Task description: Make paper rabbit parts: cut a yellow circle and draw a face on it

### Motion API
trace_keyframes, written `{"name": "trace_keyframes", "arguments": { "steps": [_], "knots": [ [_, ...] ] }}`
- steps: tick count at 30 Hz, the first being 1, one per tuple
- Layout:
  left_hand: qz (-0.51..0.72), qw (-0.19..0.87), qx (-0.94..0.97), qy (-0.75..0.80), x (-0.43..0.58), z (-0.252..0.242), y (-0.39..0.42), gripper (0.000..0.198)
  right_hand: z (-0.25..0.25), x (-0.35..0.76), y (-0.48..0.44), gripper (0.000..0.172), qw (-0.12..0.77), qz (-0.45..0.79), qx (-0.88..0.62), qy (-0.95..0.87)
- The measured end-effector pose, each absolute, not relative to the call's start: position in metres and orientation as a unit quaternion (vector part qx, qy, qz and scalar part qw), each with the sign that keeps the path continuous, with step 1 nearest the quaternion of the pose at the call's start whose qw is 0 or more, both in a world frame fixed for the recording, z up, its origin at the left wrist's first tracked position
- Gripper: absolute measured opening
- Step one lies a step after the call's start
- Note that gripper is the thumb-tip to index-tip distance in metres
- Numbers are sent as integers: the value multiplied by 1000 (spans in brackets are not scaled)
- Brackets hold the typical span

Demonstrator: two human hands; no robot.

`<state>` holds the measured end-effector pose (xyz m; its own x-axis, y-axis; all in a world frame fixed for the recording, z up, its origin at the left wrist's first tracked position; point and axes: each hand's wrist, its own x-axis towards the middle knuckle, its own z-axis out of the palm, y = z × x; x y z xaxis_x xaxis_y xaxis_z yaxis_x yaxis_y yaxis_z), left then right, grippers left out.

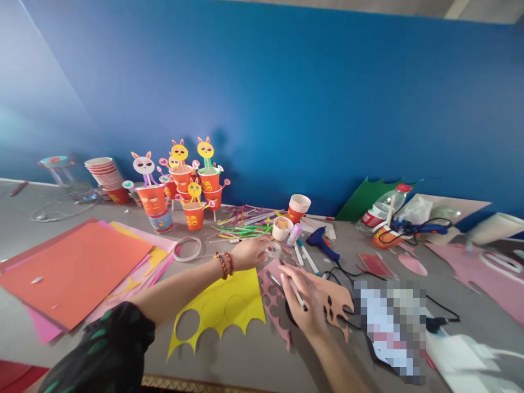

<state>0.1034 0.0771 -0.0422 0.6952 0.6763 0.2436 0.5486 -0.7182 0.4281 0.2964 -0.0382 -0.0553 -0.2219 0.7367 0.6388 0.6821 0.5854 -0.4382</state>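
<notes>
My left hand (250, 252), with beaded bracelets (224, 265) on the wrist, reaches forward past the yellow paper. Its bent fingers are closed at a small roll of clear tape (273, 250); the exact grip is partly hidden. My right hand (305, 300) is closed around a slim black-and-white pen (298, 295), over scraps of paper. Below my left forearm lies a yellow sheet (229, 305) with round cut-outs and a drawn circle. Pink paper with holes (275, 305) and a peach sheet (333, 289) lie near my right hand.
Orange cups with paper animal faces (192, 215) stand at the back. Coloured sheets (77, 267) and a tape roll (187, 249) are left. Coloured sticks (249, 230), a small white cup (282, 229), markers (308, 256) and a blue glue gun (323, 244) with a cable lie ahead.
</notes>
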Motion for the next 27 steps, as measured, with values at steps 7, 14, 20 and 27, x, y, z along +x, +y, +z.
{"name": "trace_keyframes", "arguments": {
  "steps": [7,14,20,27],
  "knots": [
    [191,160,910,330,38,-34,42,20,-62,321,-25,32,385,-49,-552,-738],
    [170,120,891,404,-20,-44,4,28,-61,348,-20,31,308,-117,-712,-620],
    [89,93,888,441,-32,-43,-9,60,-55,339,-19,34,335,-41,-660,-671],
    [73,112,869,476,-34,-44,-2,59,-38,327,-55,19,181,0,-596,-783]
  ]
}}
